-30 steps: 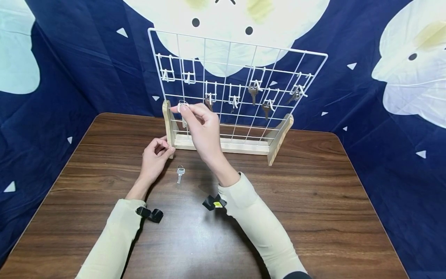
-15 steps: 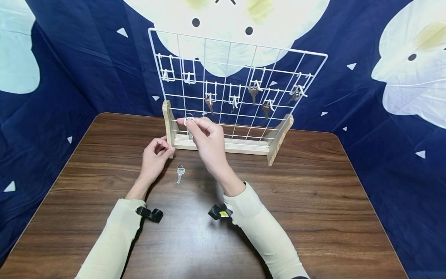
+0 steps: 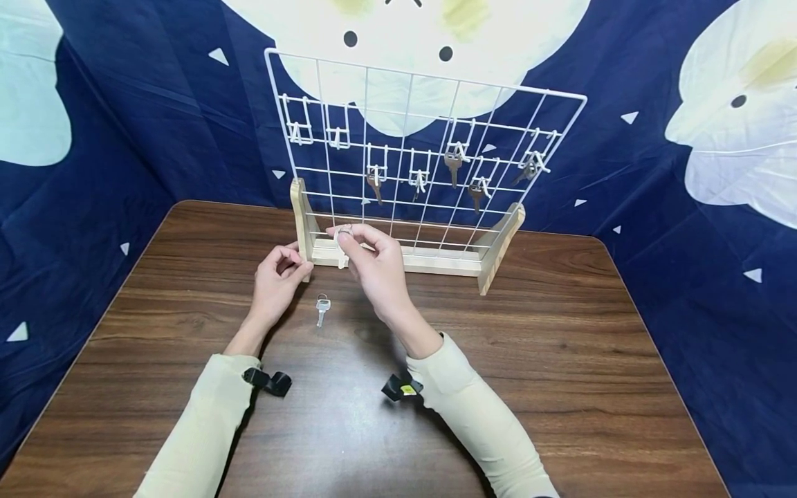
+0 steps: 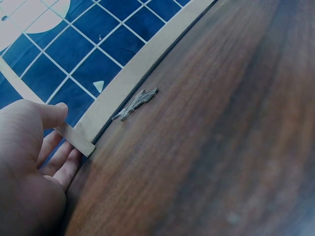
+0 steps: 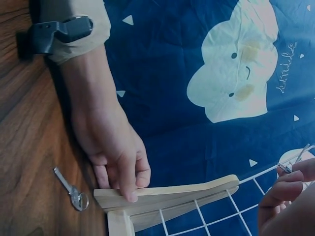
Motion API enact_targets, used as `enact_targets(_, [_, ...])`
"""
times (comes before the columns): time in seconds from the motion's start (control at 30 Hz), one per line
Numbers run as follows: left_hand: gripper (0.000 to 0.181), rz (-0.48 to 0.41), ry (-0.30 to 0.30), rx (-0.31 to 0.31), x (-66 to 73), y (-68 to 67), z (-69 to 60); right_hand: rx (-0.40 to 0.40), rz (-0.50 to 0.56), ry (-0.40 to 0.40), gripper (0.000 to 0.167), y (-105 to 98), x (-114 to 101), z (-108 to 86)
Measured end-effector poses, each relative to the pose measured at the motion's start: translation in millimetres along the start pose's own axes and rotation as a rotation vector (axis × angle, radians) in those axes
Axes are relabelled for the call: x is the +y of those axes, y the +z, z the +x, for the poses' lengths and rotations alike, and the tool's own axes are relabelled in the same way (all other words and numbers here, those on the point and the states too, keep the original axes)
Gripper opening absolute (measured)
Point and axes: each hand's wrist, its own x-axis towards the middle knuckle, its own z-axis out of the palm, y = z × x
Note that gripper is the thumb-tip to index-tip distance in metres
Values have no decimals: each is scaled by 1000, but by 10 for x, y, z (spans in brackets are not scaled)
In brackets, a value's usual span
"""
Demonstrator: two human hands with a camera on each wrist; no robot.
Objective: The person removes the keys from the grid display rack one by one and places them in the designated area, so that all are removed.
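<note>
My left hand grips the lower front of the key rack's left wooden side panel. In the left wrist view, the thumb lies on one side of the wood and the fingers on the other. My right hand pinches a key by its ring end, in front of the rack's lower left part. The key hangs down from the fingertips. A second silver key with a ring lies on the table just in front of the rack, near my left hand.
The white wire grid stands upright on wooden feet. Several keys, such as a brass-toned key, hang from its hooks. Two left hooks, one a white hook, carry no visible key. A blue cloth surrounds the brown table.
My right hand has lowered the pinched key down and slightly right, away from the grid's left hooks. My left hand and the key on the table have stayed put.
</note>
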Motion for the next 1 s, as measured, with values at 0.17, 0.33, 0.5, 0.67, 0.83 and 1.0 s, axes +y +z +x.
enact_targets(0.17, [23, 0, 2, 2, 3, -5, -4, -11, -6, 21, 22, -23, 48, -27])
enact_targets(0.33, [24, -5, -3, 0, -1, -4, -4, -21, -8, 29, 24, -54, 102, -46])
enact_targets(0.5, [22, -12, 0, 3, -5, -3, 5, -34, -22, 35, 27, -97, 160, -61])
enact_targets(0.67, [19, -14, 2, 9, -10, -4, 8, -42, -42, 37, 28, -135, 209, -80])
enact_targets(0.83, [22, -17, 1, 3, -11, -5, 0, -32, -69, 34, 28, -171, 256, -100])
enact_targets(1.0, [23, -16, 1, 4, -10, -1, -1, -10, -73, 27, 24, -200, 304, -104])
